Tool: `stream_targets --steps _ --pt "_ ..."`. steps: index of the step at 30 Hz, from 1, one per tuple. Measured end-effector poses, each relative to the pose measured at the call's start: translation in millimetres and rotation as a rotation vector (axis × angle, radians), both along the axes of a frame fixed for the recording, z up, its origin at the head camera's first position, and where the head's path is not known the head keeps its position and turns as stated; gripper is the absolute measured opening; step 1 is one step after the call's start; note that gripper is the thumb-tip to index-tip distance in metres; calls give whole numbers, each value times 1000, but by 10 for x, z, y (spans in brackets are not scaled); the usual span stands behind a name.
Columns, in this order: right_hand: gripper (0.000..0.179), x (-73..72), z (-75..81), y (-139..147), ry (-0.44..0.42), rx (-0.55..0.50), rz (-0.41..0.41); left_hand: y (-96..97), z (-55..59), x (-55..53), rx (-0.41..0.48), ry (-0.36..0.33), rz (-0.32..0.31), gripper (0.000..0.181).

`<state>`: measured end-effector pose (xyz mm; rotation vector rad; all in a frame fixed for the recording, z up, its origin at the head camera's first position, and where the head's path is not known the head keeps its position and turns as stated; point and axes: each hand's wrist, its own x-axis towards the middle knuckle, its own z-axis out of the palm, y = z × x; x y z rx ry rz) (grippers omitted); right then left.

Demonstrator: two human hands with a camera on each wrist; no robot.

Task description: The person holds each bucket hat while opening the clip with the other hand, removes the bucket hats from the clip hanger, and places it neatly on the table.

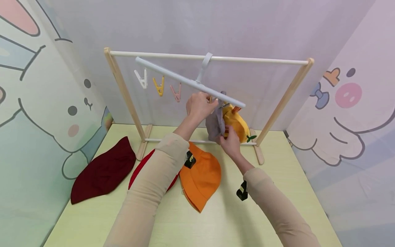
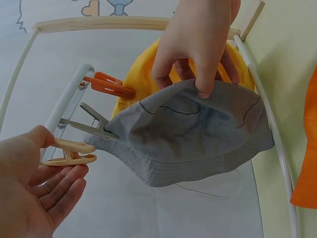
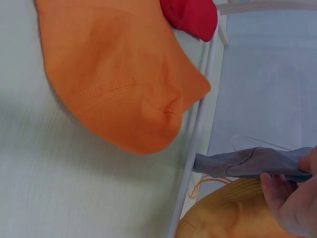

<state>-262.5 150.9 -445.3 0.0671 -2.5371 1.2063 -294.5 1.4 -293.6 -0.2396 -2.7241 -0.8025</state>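
My left hand [image 1: 199, 107] pinches a peach clothespin [image 2: 74, 152] under the pale hanger bar [image 1: 172, 74]. The clothespin's tips are beside a corner of the grey bucket hat [image 2: 183, 139]; whether they grip the cloth I cannot tell. A grey clothespin [image 2: 94, 124] on the bar meets the same hat's brim. My right hand [image 1: 230, 141] holds the grey hat by its edge, thumb on one side and fingers on the other. Behind it hangs a yellow hat [image 1: 237, 124] with a green sprout, held by an orange clothespin [image 2: 109, 85].
White, yellow and pink clothespins [image 1: 176, 92] hang along the hanger's left half. The hanger hooks over the white rail of a wooden rack [image 1: 123, 89]. On the table lie a maroon hat [image 1: 105, 171], a red hat [image 3: 193, 17] partly behind my left arm, and an orange hat [image 1: 202, 171].
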Motion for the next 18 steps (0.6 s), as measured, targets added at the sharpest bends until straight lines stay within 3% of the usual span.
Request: stream_targets --steps 7,18 --pt "29 -6 28 4 67 15 -18 9 3 2 -1 3 -3 35" --pt "20 3 136 15 82 -5 -58 30 3 13 12 3 -1 37"
